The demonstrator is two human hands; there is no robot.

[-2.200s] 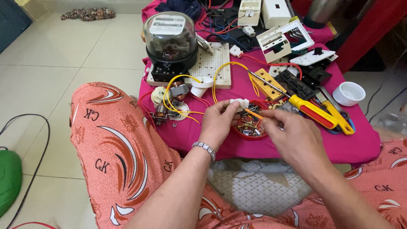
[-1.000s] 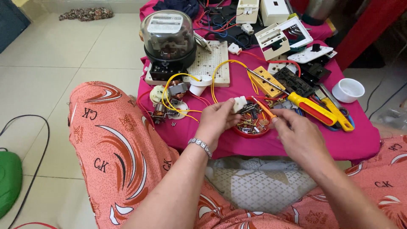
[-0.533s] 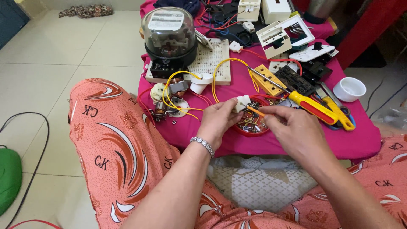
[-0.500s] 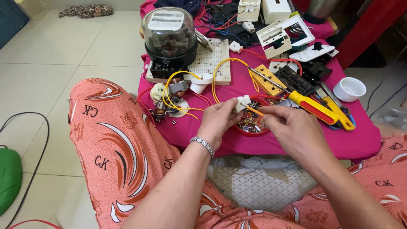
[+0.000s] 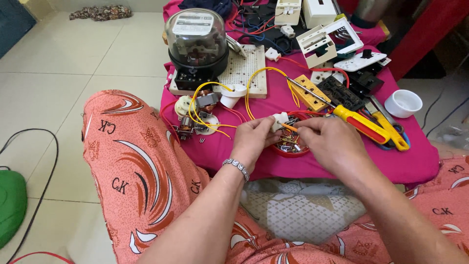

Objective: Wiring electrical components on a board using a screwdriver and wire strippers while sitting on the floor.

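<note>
White label (image 5: 194, 23) atop domed meter (image 5: 197, 46) — rectangular, far table end.

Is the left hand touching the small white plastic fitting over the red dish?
Touching. In the head view the left hand pinches the small white fitting between its fingertips, with no gap showing, just above the red dish.

Meter (image 5: 196, 41) behind hands, screwdriver (image 5: 359, 123) right

**Where I Sit**

Pale square floor tiles (image 5: 73, 63) spread out to my left, lit by soft daylight; a low table under a magenta cloth (image 5: 342, 166) stands before me; a dark blue door edge (image 5: 14, 22) shows at the far left corner; a red panel (image 5: 420, 34) rises at the right; a black cable (image 5: 46, 186) curls across the tiles beside a green object (image 5: 10, 205); a crumpled rag (image 5: 100, 12) lies far off.
</note>
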